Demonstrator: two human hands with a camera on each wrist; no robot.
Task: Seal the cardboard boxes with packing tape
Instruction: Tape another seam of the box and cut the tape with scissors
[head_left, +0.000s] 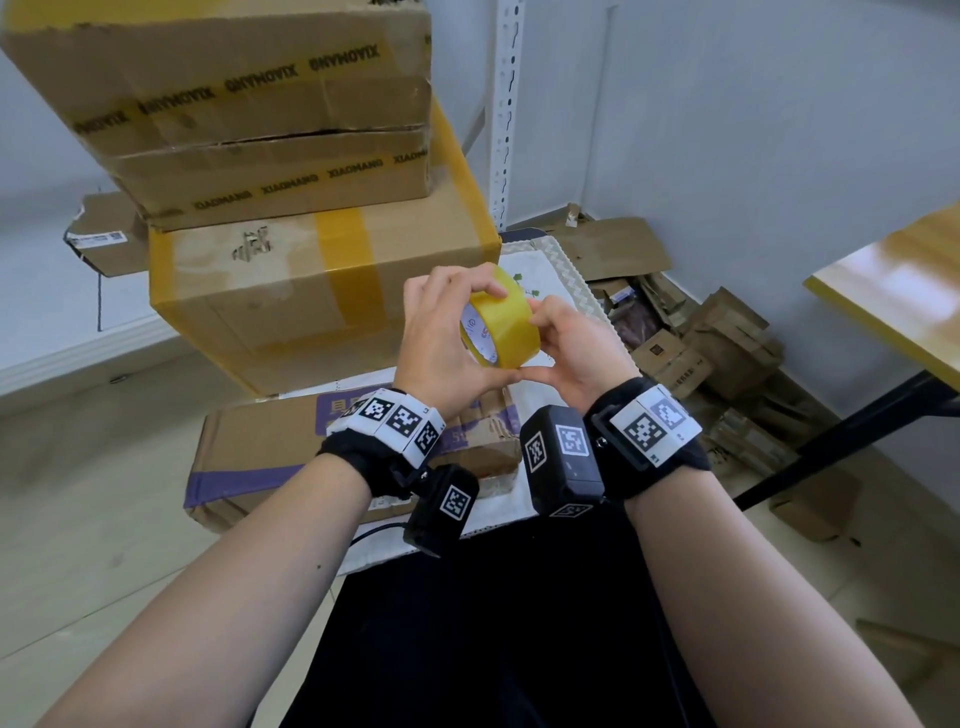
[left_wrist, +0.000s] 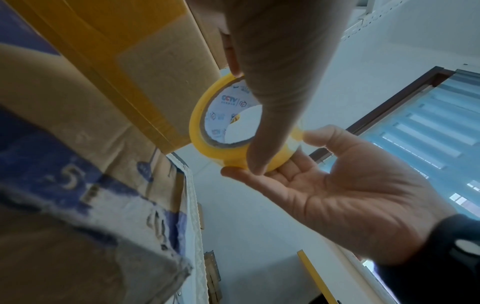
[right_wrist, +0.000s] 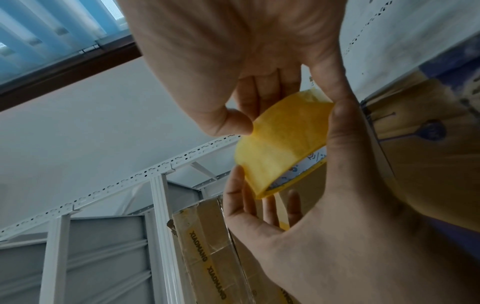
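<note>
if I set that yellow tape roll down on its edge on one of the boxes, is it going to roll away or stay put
Likely to roll: the tape roll is a round hoop with a smooth outer band, so on edge it could wander off a box top. Laid flat on its side it should stay. It looks light, with a hollow core, and both the left hand and right hand hold it by fingertips alone.

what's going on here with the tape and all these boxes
A person holds a roll of yellow packing tape in both hands, the left hand and right hand curled round its rim, in front of a stack of cardboard boxes. No strip is pulled out yet; they seem to be feeling for the tape's end. A flat box with purple print lies below the hands.
</note>
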